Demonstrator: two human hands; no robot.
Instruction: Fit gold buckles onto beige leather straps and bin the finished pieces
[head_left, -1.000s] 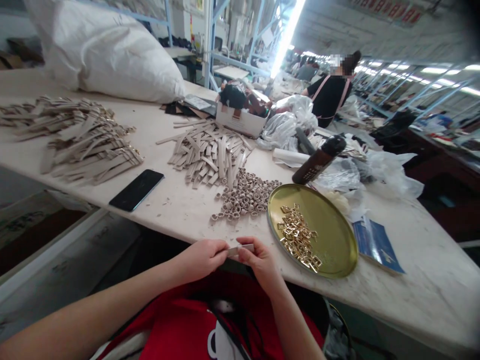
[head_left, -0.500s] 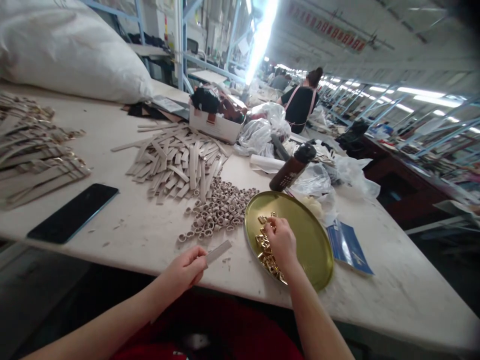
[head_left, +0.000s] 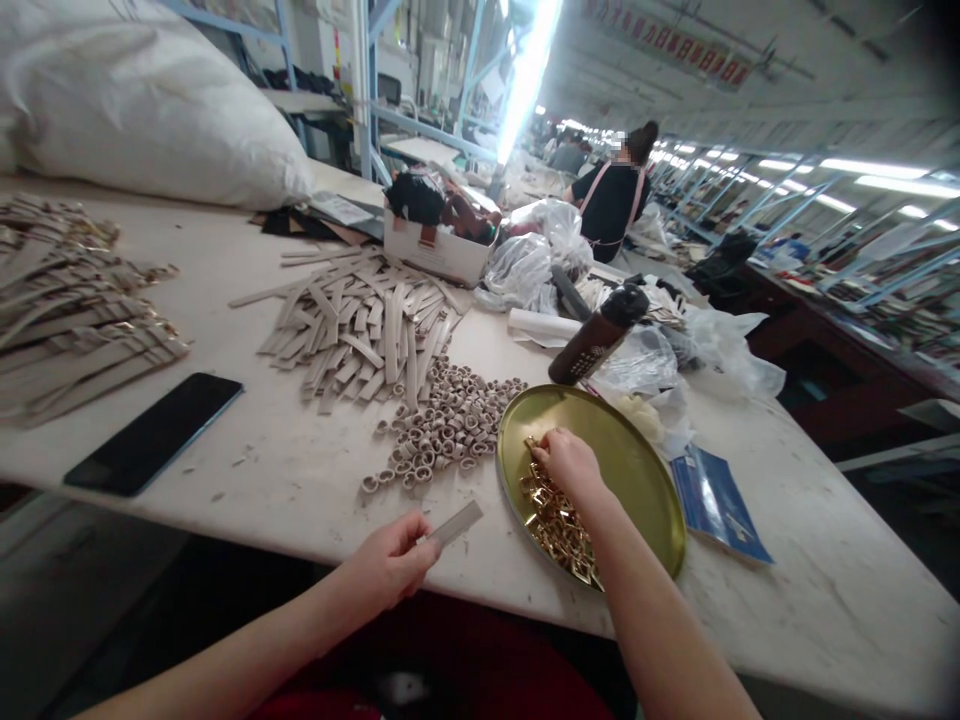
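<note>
Pinched in my left hand (head_left: 401,562) is one end of a short greyish-beige strap (head_left: 460,521), its free end pointing right over the table's front edge area. My right hand (head_left: 567,463) reaches over a round gold-coloured tray (head_left: 637,470), its fingertips closed on a small gold buckle (head_left: 532,444). Below that hand, a heap of gold buckles (head_left: 559,530) lies along the tray's left side. Left of the tray is a pile of small beige strap loops (head_left: 450,420). Behind them spreads a heap of loose beige straps (head_left: 360,330).
Straps with gold buckles (head_left: 82,310) and a dark phone (head_left: 154,432) lie at left. A brown bottle (head_left: 600,335) leans behind the tray, near plastic bags (head_left: 536,255) and a white box (head_left: 439,255). A blue booklet (head_left: 720,500) lies right. One person (head_left: 611,205) stands farther back.
My right hand has shifted slightly over the tray and now has a buckle at its fingertips, uncovering more of the heap. The left hand keeps the strap. The view has shifted slightly.
</note>
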